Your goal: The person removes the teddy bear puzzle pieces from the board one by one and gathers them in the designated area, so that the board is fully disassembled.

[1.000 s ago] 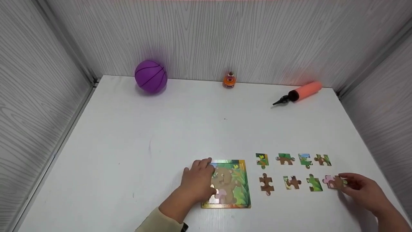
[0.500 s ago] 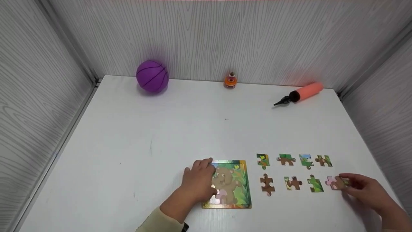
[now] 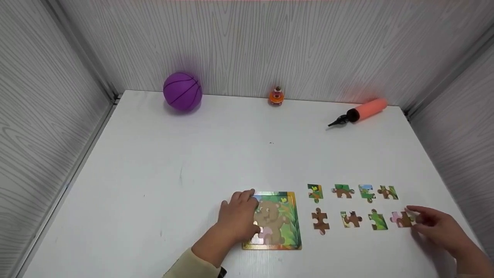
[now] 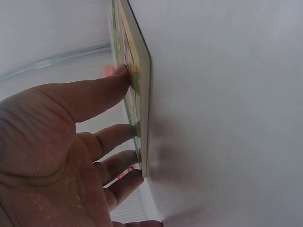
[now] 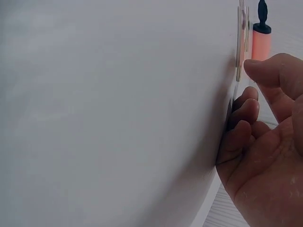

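Observation:
My left hand (image 3: 238, 218) rests on the left side of a square puzzle board (image 3: 297, 222) printed with a bear. In the left wrist view its thumb and fingertips (image 4: 124, 130) touch the board's face and edge, spread apart. At the lower right, a pink and brown jigsaw piece (image 3: 402, 219) lies on the table. Beside it is my right hand (image 3: 438, 227), index finger and thumb parted at the piece's right end. The right wrist view shows the thumb (image 5: 253, 68) close to the edge-on piece (image 5: 240, 47), other fingers curled near the tabletop.
Several more jigsaw pieces (image 3: 320, 221) lie in two rows right of the board. Along the back wall sit a purple ball (image 3: 183, 92), a small orange toy (image 3: 276, 97) and a coral hand pump (image 3: 366, 110). Wood-grain walls (image 3: 247, 46) enclose the white table (image 3: 216, 154).
The right hand's pinch on the pink and brown jigsaw piece has loosened. That piece shifted slightly right, then settled flat at the row's end. My left hand stays on the board.

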A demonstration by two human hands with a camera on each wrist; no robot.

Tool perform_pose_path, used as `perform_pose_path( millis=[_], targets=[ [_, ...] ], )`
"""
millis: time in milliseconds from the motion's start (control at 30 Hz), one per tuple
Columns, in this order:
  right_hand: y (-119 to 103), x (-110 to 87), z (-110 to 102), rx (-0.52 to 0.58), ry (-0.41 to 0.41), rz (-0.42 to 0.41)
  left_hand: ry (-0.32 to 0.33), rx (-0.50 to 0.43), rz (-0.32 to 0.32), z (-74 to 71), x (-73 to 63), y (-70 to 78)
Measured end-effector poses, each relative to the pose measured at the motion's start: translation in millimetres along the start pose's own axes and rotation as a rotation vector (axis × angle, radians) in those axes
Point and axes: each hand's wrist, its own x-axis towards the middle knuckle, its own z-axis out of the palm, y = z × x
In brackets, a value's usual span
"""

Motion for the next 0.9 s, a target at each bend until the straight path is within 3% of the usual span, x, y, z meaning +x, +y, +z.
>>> perform_pose_path(
  millis=[167, 233, 333, 467, 700, 900],
  targets=[
    [-6.1, -2.8, -2.5, 0.010, 0.022, 0.024, 0.004, 0.010, 0.013, -0.9, -0.7, -0.1],
    [-16.4, -7.5, -1.5, -0.021, 0.062, -0.006, 0.002, 0.013, 0.018, -2.2, -1.2, -0.3],
    [-44.4, -18.0, 4.5, -0.079, 0.141, -0.081, -0.007, 0.022, 0.026, -4.3, -1.7, -0.9],
    [-96.0, -33.3, 25.0, -0.062, 0.173, -0.211, -0.010, 0.037, 0.042, -6.5, -1.5, -4.0],
    [-185.4, -50.2, 87.3, -0.047, 0.049, -0.451, 0.018, -0.003, 0.043, -9.5, -0.7, -9.7],
    [-229.7, -60.3, 134.9, 0.023, -0.173, -0.513, 0.013, -0.017, 0.032, -9.3, 0.6, -10.4]
  ],
)
